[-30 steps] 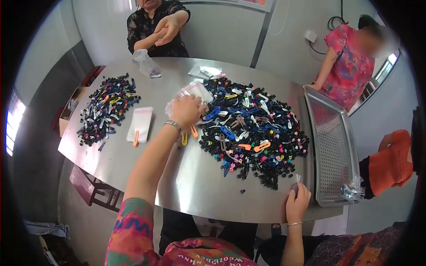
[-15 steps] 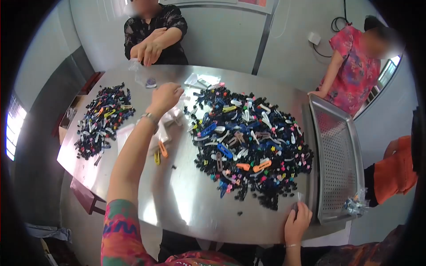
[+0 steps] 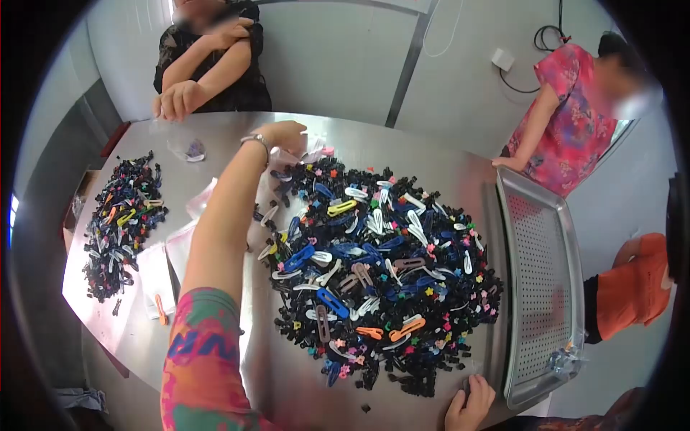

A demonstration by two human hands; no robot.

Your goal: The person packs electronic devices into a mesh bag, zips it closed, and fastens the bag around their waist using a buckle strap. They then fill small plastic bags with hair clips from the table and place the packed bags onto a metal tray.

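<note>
no word, label, brand, number or sign can be read with certainty. on the multicoloured sleeve [image 3: 208, 327] of the left arm, bold dark blue zigzag strokes are seen, shaped somewhat like a "w" or an "n", but whether letters are meant cannot be told. on the orange garment [image 3: 632, 291] at the far right, a small dark mark is shown, too small and blurred to be made out as text.

The left hand [image 3: 284, 136] reaches far forward, arm extended (wrist bent rightward), while the right hand [image 3: 471, 404] has curled fingers.
</note>
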